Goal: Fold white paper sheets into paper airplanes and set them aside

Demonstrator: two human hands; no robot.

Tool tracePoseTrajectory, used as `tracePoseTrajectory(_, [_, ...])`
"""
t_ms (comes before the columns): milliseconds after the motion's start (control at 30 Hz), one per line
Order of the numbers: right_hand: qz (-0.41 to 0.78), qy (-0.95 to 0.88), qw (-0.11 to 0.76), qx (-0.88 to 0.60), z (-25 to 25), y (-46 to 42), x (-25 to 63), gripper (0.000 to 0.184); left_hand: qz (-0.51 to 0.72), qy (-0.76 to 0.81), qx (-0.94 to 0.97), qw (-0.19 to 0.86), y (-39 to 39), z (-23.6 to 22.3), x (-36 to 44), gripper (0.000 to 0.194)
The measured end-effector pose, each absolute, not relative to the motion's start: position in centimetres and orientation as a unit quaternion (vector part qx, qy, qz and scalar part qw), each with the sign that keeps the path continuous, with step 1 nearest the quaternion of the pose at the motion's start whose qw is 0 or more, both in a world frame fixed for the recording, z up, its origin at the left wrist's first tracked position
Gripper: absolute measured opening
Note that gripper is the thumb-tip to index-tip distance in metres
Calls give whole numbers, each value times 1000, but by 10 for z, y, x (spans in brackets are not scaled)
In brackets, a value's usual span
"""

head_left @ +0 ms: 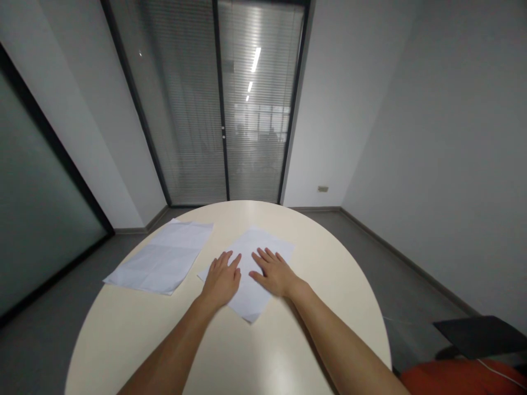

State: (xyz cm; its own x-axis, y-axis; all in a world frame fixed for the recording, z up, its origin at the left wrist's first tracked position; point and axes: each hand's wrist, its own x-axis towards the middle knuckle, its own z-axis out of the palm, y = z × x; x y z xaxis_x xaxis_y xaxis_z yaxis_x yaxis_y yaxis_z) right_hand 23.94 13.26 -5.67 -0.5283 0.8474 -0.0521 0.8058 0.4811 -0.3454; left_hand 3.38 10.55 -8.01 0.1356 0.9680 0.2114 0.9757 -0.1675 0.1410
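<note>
- Round and cream-coloured, the table [337, 263] is seen stretching away from the near edge of the view, and its bare top is crossed by both forearms [177, 334].
- At the right near corner, something red [448, 378] is partly shown beside the table, with a thin white cable [502, 374] laid over it and a dark flat panel [481, 334] seen just beyond.
- A white sheet [249, 296] is laid flat around the middle of the table, turned so that one corner is pointed towards the person; it is partly covered by the hands.
- The left hand [222, 282] is placed palm down on the left part of this sheet, its fingers loosely parted and nothing grasped.
- The right hand [275, 274] is rested palm down on the right part, its fingers fanned and nothing gripped; a strip of sheet is left visible between the two hands.
- To the left, a larger, faintly creased white sheet [168, 255] is spread near the table's edge, apart from the first.
- Beyond the table, grey floor [358, 241] is bordered by pale walls [453, 164].
- Farthest off, dark-framed glass panels [189, 109] are backed by horizontal blinds, and bright light strips [256, 59] are seen in the right-hand one.
</note>
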Motion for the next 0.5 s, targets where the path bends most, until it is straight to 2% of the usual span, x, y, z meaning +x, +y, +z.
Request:
tracePoseTrajectory(167, [107,-758,75,-639,-60,155,265,70,-95,-653,-751,-1,102,-80,37,53])
tracePoseTrajectory(233, [81,-745,99,-654,-60,158,267,63,-90,-655,-750,-2,102,-78,38,54])
tracePoseTrajectory(367, [98,-837,151,-516,-57,148,251,58,-80,-637,-766,-21,98,-73,37,55])
tracePoseTrajectory(500, [140,-880,156,-425,-57,139,235,57,-63,-550,-827,-95,92,-65,33,57])
